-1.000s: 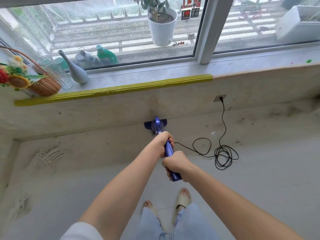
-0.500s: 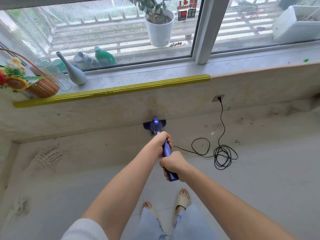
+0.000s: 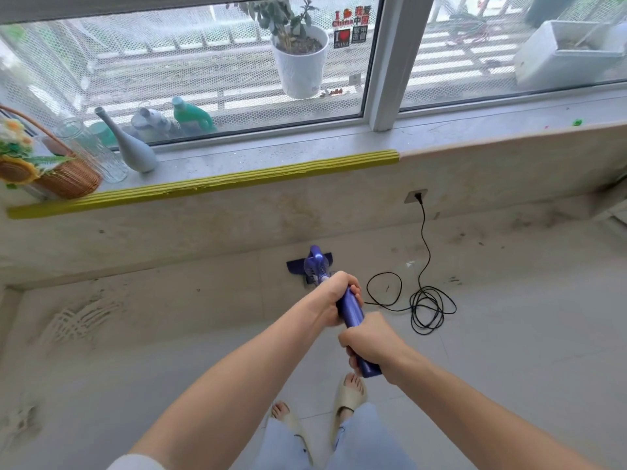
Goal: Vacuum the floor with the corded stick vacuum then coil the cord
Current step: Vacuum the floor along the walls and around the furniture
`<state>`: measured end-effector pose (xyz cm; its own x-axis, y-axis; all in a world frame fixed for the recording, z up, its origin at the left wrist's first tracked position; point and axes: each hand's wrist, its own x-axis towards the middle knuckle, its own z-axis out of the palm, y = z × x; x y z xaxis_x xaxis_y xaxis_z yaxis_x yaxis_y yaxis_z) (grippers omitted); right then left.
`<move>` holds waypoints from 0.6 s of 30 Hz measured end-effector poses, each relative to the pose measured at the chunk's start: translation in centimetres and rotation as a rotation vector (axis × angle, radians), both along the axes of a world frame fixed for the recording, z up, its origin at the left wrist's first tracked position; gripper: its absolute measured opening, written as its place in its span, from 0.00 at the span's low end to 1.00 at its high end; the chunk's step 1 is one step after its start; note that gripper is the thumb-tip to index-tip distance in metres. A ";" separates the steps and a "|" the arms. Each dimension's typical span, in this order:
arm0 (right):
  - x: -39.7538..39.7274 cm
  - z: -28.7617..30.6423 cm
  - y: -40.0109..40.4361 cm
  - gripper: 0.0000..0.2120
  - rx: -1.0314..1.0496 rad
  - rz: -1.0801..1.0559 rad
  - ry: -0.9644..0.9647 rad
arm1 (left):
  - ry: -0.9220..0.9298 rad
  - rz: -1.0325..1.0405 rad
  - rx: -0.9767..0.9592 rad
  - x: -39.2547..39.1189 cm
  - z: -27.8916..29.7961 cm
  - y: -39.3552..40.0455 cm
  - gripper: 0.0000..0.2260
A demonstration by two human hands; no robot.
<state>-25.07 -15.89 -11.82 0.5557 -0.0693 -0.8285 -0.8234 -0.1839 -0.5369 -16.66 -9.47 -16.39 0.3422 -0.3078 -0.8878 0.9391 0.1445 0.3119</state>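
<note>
Vac head [image 3: 309, 266] nudged fwd, cord [image 3: 428, 301] (coiled) rt

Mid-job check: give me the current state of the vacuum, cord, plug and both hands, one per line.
Vacuum: held tilted, floor head down on the floor near the wall.
Cord: uncoiled, lying in loose loops on the floor right of the vacuum.
Plug: in the wall socket.
Left hand: grips the handle, further down.
Right hand: grips the handle's top end.
</note>
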 end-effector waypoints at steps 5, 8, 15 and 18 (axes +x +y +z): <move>0.8 -1.6 -1.0 0.11 -0.025 -0.025 0.003 | -0.036 -0.012 0.009 0.9 -0.3 -1.4 0.12; 2.4 -2.3 -1.2 0.11 -0.012 -0.016 0.000 | -0.049 -0.031 0.046 2.3 -0.9 -1.6 0.12; 3.8 -2.1 -3.2 0.10 -0.056 0.072 0.022 | -0.041 -0.037 0.070 3.2 -1.1 -3.0 0.13; 3.4 -1.2 -3.7 0.09 -0.013 0.073 0.045 | -0.027 -0.015 0.059 2.8 -1.2 -3.3 0.13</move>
<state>-21.66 -19.63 -12.99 0.5221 -0.0412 -0.8519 -0.8306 -0.2512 -0.4969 -13.91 -12.78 -17.57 0.3620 -0.2603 -0.8951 0.9321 0.1108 0.3448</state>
